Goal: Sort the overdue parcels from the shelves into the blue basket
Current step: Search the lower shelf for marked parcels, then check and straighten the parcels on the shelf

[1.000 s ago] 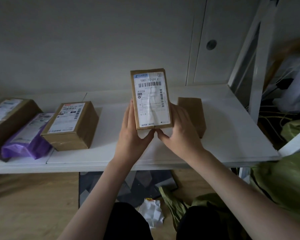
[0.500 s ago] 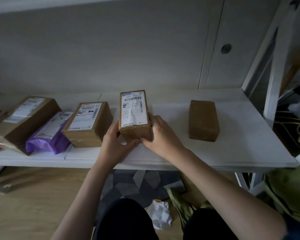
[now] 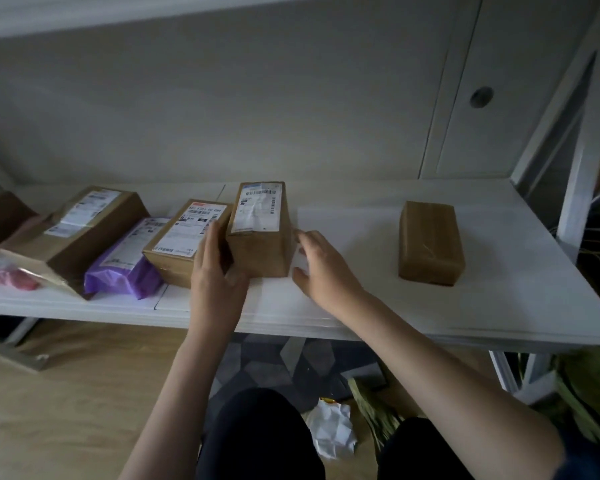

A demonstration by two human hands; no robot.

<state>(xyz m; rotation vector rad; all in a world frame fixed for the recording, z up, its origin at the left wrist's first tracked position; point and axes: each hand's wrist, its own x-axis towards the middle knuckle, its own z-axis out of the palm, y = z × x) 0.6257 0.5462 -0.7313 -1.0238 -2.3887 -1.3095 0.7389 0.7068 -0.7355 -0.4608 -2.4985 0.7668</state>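
A tall brown labelled cardboard box (image 3: 261, 249) stands on the white shelf (image 3: 361, 292), pushed up against another labelled box (image 3: 182, 239) on its left. My left hand (image 3: 212, 271) is on the tall box, fingers along its left side and thumb at its front lower corner. Just right of the box, my right hand (image 3: 321, 268) hovers with fingers spread, holding nothing. A plain taped brown box (image 3: 428, 242) lies further right. No blue basket is in view.
Left along the shelf lie a purple mailer bag (image 3: 125, 263), a larger labelled box (image 3: 80, 230) and a pink packet (image 3: 9, 277). A white shelf post (image 3: 579, 181) rises at the right. Crumpled paper (image 3: 331, 431) and green bags (image 3: 589, 393) are on the floor.
The tall box went from raised in both hands down onto the shelf beside the labelled box. My right hand has let go and drawn away to the right.
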